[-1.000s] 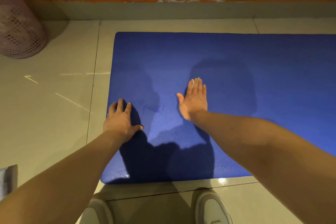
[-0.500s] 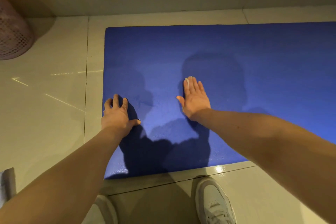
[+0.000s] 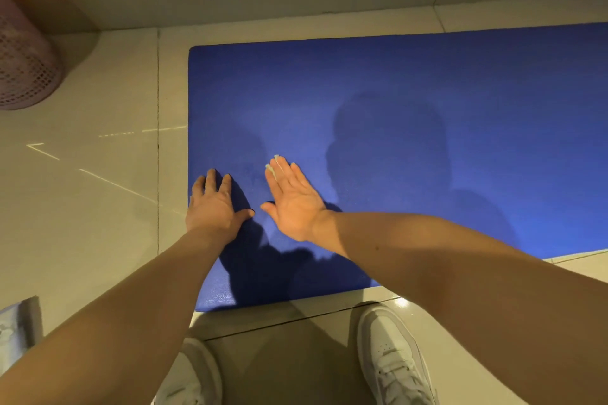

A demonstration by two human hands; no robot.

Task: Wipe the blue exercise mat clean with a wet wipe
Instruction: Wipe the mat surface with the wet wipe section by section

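While the person crouches at the near edge of the blue exercise mat [image 3: 427,92], which lies flat on the tiled floor [image 3: 82,207] close to the wall, both hands are down at its left end. The left hand [image 3: 215,207] presses on the mat right at the left edge, fingers spread and fairly straight, thumb out to the side. Just beside it the right hand [image 3: 294,204] lies flat, fingers straight and close together. Pale bits of the wet wipe [image 3: 273,165] peep out at the fingertips, so the wipe sits under the fingers, pressed rather than gripped. I'd say a wiping stroke is in hand, working the left end. The long stretch toward the right edge seems to remain, so the next move calls for firm, even pressure and overlapping strokes rightward, the left hand pinning the mat against sliding. A mesh basket [image 3: 23,59] stands off the far left corner.
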